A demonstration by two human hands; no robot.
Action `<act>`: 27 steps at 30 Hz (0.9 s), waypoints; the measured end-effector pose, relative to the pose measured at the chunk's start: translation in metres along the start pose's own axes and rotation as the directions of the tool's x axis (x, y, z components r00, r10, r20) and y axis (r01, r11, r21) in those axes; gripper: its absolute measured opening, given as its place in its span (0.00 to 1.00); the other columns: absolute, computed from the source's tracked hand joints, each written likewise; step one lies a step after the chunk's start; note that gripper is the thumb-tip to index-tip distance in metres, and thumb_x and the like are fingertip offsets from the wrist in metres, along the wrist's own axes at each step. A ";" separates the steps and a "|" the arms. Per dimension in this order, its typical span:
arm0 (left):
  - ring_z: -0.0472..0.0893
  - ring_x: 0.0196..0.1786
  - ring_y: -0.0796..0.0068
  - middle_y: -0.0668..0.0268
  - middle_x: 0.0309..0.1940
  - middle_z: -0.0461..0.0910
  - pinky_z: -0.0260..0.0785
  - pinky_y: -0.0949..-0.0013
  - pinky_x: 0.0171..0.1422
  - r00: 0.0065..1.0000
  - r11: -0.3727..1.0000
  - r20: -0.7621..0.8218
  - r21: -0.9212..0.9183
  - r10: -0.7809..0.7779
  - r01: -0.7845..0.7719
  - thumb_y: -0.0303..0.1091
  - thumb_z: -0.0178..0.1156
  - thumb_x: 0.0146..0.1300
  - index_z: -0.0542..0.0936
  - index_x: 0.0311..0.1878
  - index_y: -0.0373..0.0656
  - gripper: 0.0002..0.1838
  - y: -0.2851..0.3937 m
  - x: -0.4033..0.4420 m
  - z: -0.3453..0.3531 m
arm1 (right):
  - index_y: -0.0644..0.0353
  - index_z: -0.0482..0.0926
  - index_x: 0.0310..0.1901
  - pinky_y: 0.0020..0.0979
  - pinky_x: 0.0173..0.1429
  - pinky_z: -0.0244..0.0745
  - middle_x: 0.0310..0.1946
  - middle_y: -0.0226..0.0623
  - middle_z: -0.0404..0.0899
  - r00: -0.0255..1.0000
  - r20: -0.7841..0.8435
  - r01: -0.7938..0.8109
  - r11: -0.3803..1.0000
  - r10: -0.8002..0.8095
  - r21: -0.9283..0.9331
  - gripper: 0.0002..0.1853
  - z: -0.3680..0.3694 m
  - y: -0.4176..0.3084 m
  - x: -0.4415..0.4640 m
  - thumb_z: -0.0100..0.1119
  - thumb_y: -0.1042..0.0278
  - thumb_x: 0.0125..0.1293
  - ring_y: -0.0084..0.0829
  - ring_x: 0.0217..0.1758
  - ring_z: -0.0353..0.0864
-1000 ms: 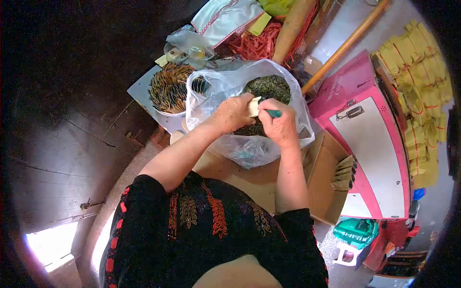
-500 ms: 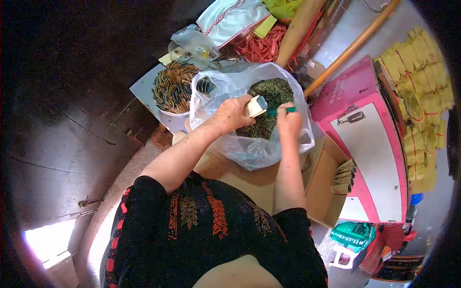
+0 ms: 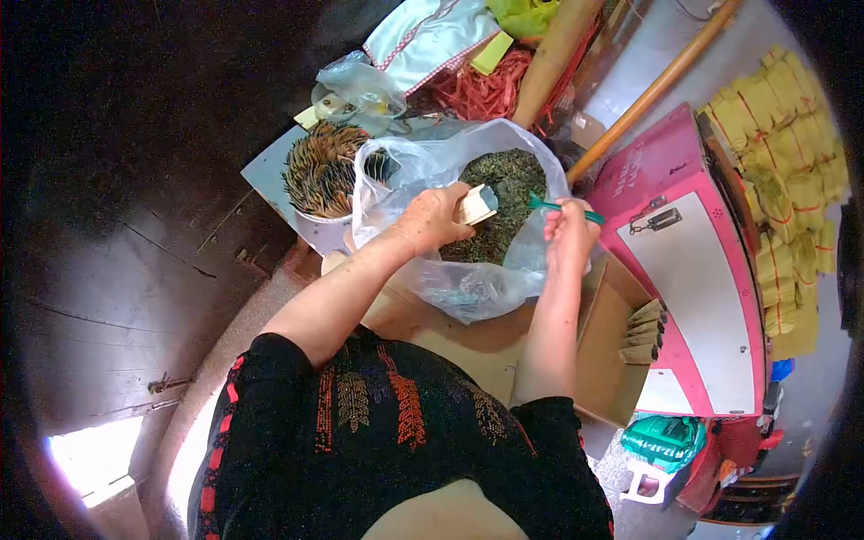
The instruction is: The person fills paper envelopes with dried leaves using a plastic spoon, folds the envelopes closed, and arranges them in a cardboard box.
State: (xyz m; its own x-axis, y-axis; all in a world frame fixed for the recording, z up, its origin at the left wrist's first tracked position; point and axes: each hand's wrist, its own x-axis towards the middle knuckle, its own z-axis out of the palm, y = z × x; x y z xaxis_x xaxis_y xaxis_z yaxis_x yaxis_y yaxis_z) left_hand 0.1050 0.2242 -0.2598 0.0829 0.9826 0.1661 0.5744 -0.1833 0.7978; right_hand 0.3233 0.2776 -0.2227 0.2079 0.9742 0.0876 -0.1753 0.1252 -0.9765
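My left hand point(image 3: 436, 217) is closed on a small cream paper packet point(image 3: 477, 205), its open mouth facing right and showing a bluish inside. My right hand point(image 3: 572, 232) grips a thin green plastic scoop point(image 3: 544, 203), whose tip points left toward the packet but stays apart from it. Under both hands a clear plastic bag point(image 3: 396, 162) stands open, holding a heap of dark green dried leaves point(image 3: 504, 173). The packet is over the leaves, while the right hand is above the bag's right rim.
A bowl of packed brown packets point(image 3: 326, 171) stands left of the bag. At right are a cardboard box point(image 3: 598, 360) with several packets, a pink and white cabinet point(image 3: 693, 243) and stacked yellow bundles point(image 3: 774, 135). Wooden poles point(image 3: 666, 76) and red plastic strips point(image 3: 486, 85) lie behind.
My right hand has moved right, away from the packet, drawing the green scoop out from beside its mouth. The left hand and packet have barely shifted.
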 end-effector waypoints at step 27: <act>0.81 0.46 0.48 0.49 0.40 0.81 0.73 0.56 0.51 1.000 1.000 0.007 0.021 0.016 -0.016 0.41 0.72 0.45 0.74 0.52 0.41 0.30 -0.005 0.003 0.005 | 0.62 0.78 0.31 0.22 0.24 0.66 0.18 0.29 0.75 0.881 0.302 0.472 0.677 -0.363 -0.564 0.05 -0.004 0.066 0.018 0.53 0.72 0.62 0.17 0.20 0.72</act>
State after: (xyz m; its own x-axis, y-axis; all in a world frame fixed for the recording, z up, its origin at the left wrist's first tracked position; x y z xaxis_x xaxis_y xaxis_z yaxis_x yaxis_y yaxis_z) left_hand 0.1062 0.2279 -0.2660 0.0977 0.9798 0.1744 0.5903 -0.1982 0.7824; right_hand 0.3194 0.3022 -0.2866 -0.0433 0.8698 0.4915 0.5227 0.4390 -0.7308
